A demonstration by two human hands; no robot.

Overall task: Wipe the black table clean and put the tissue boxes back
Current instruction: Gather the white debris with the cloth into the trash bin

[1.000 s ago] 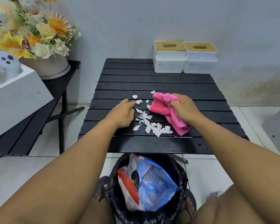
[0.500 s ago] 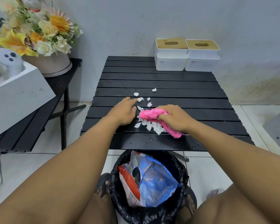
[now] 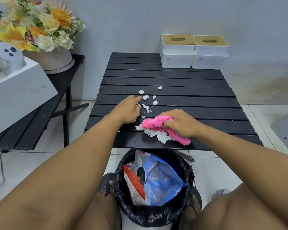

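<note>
My right hand grips a bunched pink cloth on the black slatted table, close to its near edge. A heap of white paper bits lies against the cloth's front side. More scattered white bits sit further back, by my left hand, which rests on the table with its fingers loosely curled and holds nothing. Two white tissue boxes with wooden lids stand side by side at the table's far right: the left tissue box and the right tissue box.
A bin lined with a black bag stands below the table's near edge, between my knees, holding blue and orange wrappers. To the left a black bench carries a white box and a pot of flowers. A wall is behind.
My right hand has dragged the pink cloth toward the table's near edge, sweeping most of the white bits into a heap there. My left hand has stayed put.
</note>
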